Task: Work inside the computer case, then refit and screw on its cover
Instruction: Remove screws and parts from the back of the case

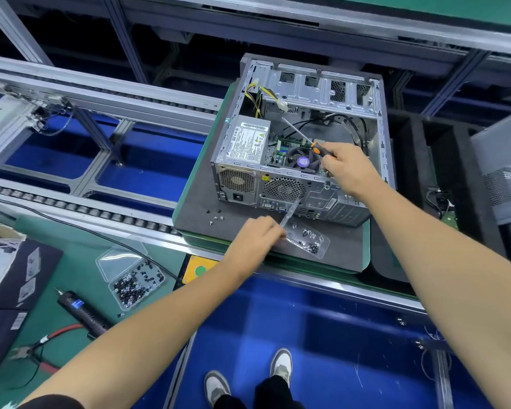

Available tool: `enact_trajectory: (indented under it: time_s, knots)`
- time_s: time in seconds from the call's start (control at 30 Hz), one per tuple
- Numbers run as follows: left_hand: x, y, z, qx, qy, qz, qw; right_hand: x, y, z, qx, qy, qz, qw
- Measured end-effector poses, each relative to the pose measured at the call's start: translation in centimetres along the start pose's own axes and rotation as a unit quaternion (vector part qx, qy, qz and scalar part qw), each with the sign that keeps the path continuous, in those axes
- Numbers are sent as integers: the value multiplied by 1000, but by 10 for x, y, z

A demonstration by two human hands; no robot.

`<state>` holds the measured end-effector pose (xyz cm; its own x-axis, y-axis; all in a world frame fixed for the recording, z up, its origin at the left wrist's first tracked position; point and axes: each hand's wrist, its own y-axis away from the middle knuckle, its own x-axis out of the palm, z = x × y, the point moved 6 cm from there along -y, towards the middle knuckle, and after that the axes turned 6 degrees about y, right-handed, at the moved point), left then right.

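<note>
Small clear plastic box (306,240) with dark screws inside, lid raised, sits on the grey mat (219,231) just in front of the open grey metal computer case (300,143); a second clear plastic tray (136,283), also holding dark screws, lies on the green bench well to the left. Left hand (260,234), fingers curled, touches the near box's left edge — exact grip on it unclear. Right hand (347,166) grips the orange-and-black-handled screwdriver (310,140) over the case's open side, shaft angled up into the interior.
</note>
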<state>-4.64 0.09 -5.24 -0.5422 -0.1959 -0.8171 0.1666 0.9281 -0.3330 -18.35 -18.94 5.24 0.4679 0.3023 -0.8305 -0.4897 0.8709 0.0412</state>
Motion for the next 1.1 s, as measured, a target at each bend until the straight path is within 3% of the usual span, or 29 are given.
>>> enact_trajectory:
  time_s: [0.1, 0.17, 0.33, 0.47, 0.6, 0.67, 0.77, 0.83, 0.9, 0.97, 1.0, 1.1]
  knots:
    - [13, -3, -38, 137, -93, 15, 986, -1, 1, 2, -6, 0, -1, 1000]
    - [18, -13, -53, 170, -158, 25, 972, -1, 2, 3, -7, -2, 0, 1000]
    - [39, -31, -55, 188, -245, 56, 949, -2, 2, 4, -11, 4, 2, 1000]
    - [46, -36, -50, 167, -272, 98, 943, 0, 2, 3, -15, -4, 4, 1000]
    - [41, -27, -49, 160, -269, 88, 946, 0, 1, 2, -16, 3, -1, 1000]
    - [29, -22, -51, 154, -263, 58, 951, 0, 2, 1, -15, 1, -2, 1000]
    - [3, -2, -47, 186, -245, -92, 947, 1, 2, 0, -15, -17, 1, 1000]
    - [-17, 16, -20, 106, -216, -182, 953, 1, 2, 2, -20, -17, 3, 1000]
    - [-38, 34, 25, -83, -182, -246, 948, 0, 3, 4, -25, -6, -1, 1000]
    - [-49, 54, 71, -252, -121, -232, 932, 0, 4, 6, -26, -6, -4, 1000]
    - [-54, 62, 86, -298, -91, -217, 925, 0, 4, 7, -25, -9, -6, 1000]
    - [-56, 76, 110, -349, -39, -184, 918, -3, 6, 9, -23, -17, -17, 999]
